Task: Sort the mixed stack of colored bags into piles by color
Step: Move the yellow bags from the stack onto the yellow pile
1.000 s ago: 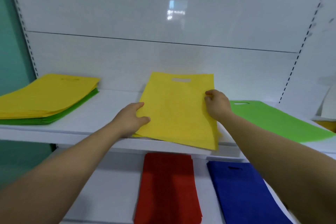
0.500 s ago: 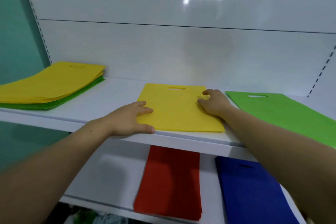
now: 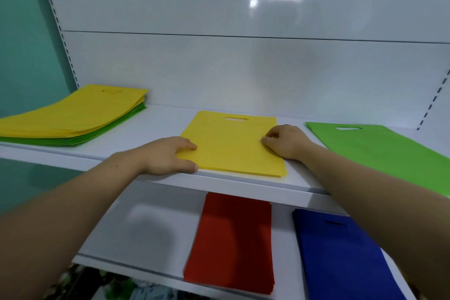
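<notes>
The flat yellow non-woven bag with a cut-out handle slot [image 3: 233,146] lies on the upper white shelf [image 3: 158,124], its near edge just short of the shelf's front lip. The left hand [image 3: 168,156] rests on the bag's left edge with its fingers fairly straight and its thumb by the near-left corner. The right hand [image 3: 287,141] sits at the right edge, fingers curled with their tips on the fabric. It cannot be determined whether they pinch it.

Bare shelf separates this bag from the mixed yellow-over-green stack of bags [image 3: 73,114] at the left. A narrower gap separates it from the flat green bag [image 3: 389,153] at the right, whose near part is hidden by the right forearm.

On the lower white shelf [image 3: 151,234], the upper shelf covers the far ends of the red bag pile [image 3: 231,241] and the blue bag pile [image 3: 341,256].
</notes>
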A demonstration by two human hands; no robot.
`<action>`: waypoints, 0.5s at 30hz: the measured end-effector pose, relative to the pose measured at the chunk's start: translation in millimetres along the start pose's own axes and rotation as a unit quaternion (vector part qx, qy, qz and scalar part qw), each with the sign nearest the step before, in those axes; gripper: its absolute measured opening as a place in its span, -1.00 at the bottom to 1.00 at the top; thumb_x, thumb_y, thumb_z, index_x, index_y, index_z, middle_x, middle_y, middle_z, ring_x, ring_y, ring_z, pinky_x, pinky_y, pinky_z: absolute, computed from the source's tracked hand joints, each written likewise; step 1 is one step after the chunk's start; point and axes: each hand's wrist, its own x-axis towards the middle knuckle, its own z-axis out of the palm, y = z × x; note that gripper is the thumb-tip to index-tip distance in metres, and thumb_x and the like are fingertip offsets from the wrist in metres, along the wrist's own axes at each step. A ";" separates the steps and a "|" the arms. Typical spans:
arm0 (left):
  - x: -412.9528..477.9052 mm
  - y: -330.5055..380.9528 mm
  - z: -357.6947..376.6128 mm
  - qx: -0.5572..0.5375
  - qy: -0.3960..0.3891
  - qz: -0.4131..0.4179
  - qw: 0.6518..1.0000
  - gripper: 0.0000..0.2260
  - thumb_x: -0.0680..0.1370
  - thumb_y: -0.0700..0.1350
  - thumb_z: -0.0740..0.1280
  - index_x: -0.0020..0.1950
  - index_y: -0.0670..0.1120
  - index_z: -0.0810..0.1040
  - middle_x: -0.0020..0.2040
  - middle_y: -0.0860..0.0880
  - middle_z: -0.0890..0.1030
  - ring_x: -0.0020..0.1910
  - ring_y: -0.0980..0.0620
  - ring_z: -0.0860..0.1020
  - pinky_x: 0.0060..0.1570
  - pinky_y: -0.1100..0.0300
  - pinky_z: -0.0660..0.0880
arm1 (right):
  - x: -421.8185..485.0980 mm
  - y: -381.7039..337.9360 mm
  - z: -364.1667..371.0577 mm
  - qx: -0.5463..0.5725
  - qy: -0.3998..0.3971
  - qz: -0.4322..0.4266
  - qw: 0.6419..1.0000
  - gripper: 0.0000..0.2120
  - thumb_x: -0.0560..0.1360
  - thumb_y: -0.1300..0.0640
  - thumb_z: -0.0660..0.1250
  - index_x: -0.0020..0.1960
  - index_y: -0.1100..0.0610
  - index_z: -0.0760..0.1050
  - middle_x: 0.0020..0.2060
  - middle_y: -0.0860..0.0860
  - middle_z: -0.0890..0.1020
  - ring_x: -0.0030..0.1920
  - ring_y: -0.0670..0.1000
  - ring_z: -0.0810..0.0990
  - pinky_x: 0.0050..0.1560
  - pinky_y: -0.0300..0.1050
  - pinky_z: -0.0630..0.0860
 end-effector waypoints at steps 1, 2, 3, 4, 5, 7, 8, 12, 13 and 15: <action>0.6 0.4 -0.6 0.000 -0.002 -0.001 1.000 -0.13 0.16 0.42 0.25 0.44 0.14 0.31 0.50 0.09 0.22 0.46 0.10 0.20 0.37 0.25 0.10 | 1.3 -1.3 -0.4 -0.003 -0.003 0.005 1.000 -0.58 0.54 -0.17 0.21 0.28 0.04 0.50 0.28 0.08 0.52 0.28 0.11 0.45 0.22 -0.09 0.36; 1.3 0.3 -1.3 -0.003 -0.002 -0.004 1.000 -0.16 0.19 0.40 0.26 0.44 0.13 0.31 0.50 0.09 0.23 0.46 0.10 0.20 0.36 0.25 0.11 | 3.0 -3.0 -1.3 -0.001 -0.005 0.011 1.000 -0.55 0.54 -0.18 0.21 0.32 0.04 0.46 0.31 0.08 0.49 0.31 0.11 0.43 0.24 -0.09 0.35; 1.7 0.1 -2.6 -0.006 0.003 -0.007 1.000 -0.19 0.22 0.38 0.25 0.44 0.13 0.31 0.50 0.08 0.24 0.46 0.09 0.21 0.36 0.25 0.12 | 5.2 -5.3 -2.7 0.003 -0.007 0.016 1.000 -0.52 0.54 -0.19 0.21 0.35 0.03 0.43 0.33 0.08 0.47 0.32 0.11 0.41 0.26 -0.08 0.34; 2.1 -1.3 -4.7 -0.009 0.008 -0.013 1.000 -0.20 0.23 0.39 0.23 0.44 0.12 0.31 0.49 0.08 0.25 0.45 0.09 0.22 0.35 0.24 0.13 | 8.0 -8.3 -4.6 0.007 -0.007 0.015 1.000 -0.50 0.54 -0.20 0.20 0.38 0.04 0.40 0.35 0.07 0.45 0.33 0.11 0.41 0.27 -0.08 0.34; 2.2 -3.0 -7.7 -0.013 0.014 -0.019 1.000 -0.17 0.22 0.42 0.22 0.44 0.12 0.32 0.49 0.07 0.26 0.45 0.09 0.23 0.35 0.24 0.14 | 11.0 -12.4 -6.9 0.011 -0.004 0.011 1.000 -0.48 0.54 -0.20 0.21 0.40 0.05 0.38 0.36 0.07 0.45 0.34 0.11 0.40 0.27 -0.08 0.34; 0.5 -8.5 -14.7 -0.009 0.029 -0.029 0.999 -0.14 0.21 0.47 0.19 0.43 0.10 0.33 0.48 0.07 0.28 0.43 0.08 0.26 0.34 0.23 0.16 | 18.4 -24.9 -11.2 0.012 0.005 -0.005 1.000 -0.47 0.55 -0.19 0.21 0.41 0.08 0.36 0.38 0.07 0.43 0.35 0.11 0.39 0.29 -0.07 0.33; -0.5 -12.2 -18.6 -0.004 0.041 -0.032 0.999 -0.20 0.29 0.45 0.23 0.44 0.08 0.32 0.48 0.06 0.28 0.43 0.08 0.26 0.34 0.22 0.16 | 22.0 -33.4 -12.9 0.008 0.009 -0.016 1.000 -0.47 0.55 -0.19 0.20 0.41 0.09 0.36 0.39 0.08 0.41 0.36 0.12 0.38 0.30 -0.07 0.33; -6.6 -43.0 -41.2 0.013 0.077 -0.046 0.996 -0.42 0.50 0.23 0.28 0.47 0.04 0.29 0.50 0.06 0.24 0.46 0.07 0.21 0.38 0.21 0.13 | 35.9 -80.9 -12.1 -0.006 0.012 -0.051 0.999 -0.44 0.57 -0.20 0.17 0.44 0.11 0.32 0.43 0.07 0.36 0.40 0.12 0.34 0.33 -0.06 0.30; -9.0 -53.6 -48.5 0.016 0.082 -0.055 0.995 -0.41 0.50 0.24 0.27 0.47 0.05 0.28 0.51 0.07 0.23 0.46 0.07 0.22 0.38 0.20 0.14 | 39.4 -95.3 -10.5 -0.006 0.013 -0.059 0.998 -0.44 0.57 -0.21 0.16 0.45 0.11 0.31 0.43 0.07 0.36 0.41 0.12 0.33 0.33 -0.06 0.30; -14.3 -77.9 -63.0 0.022 0.093 -0.072 0.993 -0.40 0.49 0.27 0.26 0.47 0.07 0.28 0.51 0.07 0.22 0.45 0.05 0.24 0.38 0.17 0.16 | 46.4 -126.0 -6.0 -0.006 0.019 -0.076 0.997 -0.43 0.58 -0.20 0.16 0.45 0.12 0.30 0.44 0.08 0.35 0.41 0.12 0.32 0.33 -0.07 0.29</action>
